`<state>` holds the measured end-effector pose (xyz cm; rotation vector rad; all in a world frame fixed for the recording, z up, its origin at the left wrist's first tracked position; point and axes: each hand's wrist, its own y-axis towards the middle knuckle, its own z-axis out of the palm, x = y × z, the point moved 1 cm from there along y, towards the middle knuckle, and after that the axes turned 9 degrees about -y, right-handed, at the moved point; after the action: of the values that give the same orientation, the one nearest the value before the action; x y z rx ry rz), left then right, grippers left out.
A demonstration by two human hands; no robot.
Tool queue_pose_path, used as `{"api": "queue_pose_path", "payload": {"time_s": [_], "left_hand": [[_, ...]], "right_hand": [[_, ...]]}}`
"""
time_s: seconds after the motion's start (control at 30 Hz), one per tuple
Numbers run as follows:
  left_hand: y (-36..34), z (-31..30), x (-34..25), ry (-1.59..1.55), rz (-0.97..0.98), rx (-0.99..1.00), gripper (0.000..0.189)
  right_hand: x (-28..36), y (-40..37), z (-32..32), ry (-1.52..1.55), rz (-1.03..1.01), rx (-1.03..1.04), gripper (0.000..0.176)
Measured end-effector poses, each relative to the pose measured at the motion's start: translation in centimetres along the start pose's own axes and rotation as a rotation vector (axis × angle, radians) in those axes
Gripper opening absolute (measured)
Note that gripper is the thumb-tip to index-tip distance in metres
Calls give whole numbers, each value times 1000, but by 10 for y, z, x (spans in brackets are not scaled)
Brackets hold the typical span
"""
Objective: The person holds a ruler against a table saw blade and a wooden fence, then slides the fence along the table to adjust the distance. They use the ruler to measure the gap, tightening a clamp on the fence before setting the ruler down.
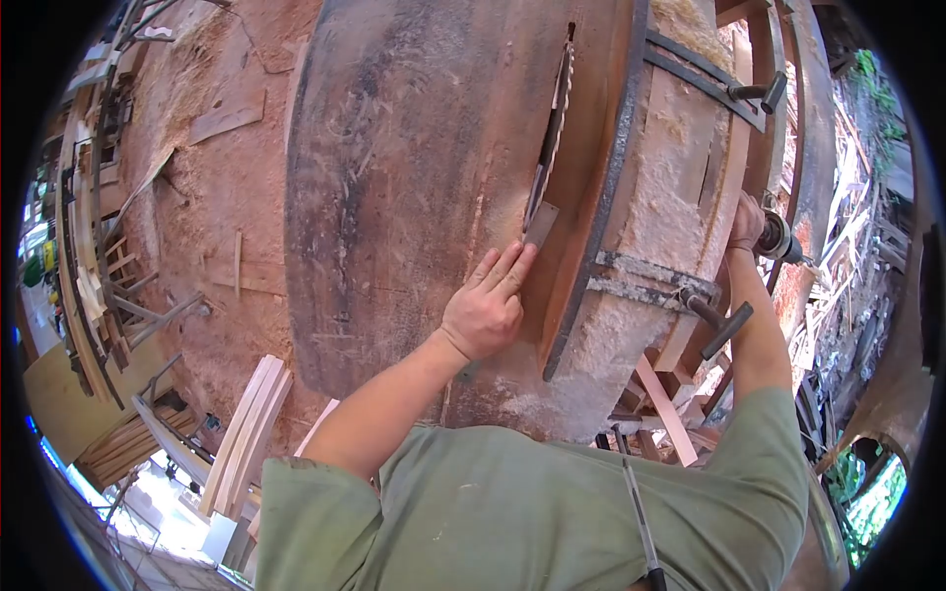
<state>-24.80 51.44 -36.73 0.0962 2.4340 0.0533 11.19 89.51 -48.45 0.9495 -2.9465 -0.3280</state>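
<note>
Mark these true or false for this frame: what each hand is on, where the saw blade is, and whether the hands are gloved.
1. The left hand has its fingers on a small flat piece beside the saw blade. True.
2. The right hand lies flat on the table. False: it grips a handle at the table's side.
3. The saw blade sticks up out of the table. True.
4. Both hands are gloved. False: both are bare.
</note>
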Motion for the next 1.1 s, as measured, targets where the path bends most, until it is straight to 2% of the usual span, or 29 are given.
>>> {"api": "queue_pose_path", "payload": {"time_s": [0.13,0.23,0.3,0.37,0.8,0.9,1.1], "left_hand": [[-1,2,1,12,8,16,19],[0,2,2,10,8,52,19],[-1,7,3,32,14,-25,18],[-1,8,3,32,16,-18,18],[-1,8,5,29,21,-14,17],[0,1,1,10,-12,62,22],[1,3,1,32,2,39,21]], "right_hand": [[0,4,-5,-74,123,139,26],[11,16,-23,-24,197,367,37],[16,21,-30,-6,238,411,38],[19,26,-36,38,288,472,43],[18,45,-39,11,265,571,50],[10,47,-33,130,256,569,50],[3,54,-24,234,262,577,45]]}}
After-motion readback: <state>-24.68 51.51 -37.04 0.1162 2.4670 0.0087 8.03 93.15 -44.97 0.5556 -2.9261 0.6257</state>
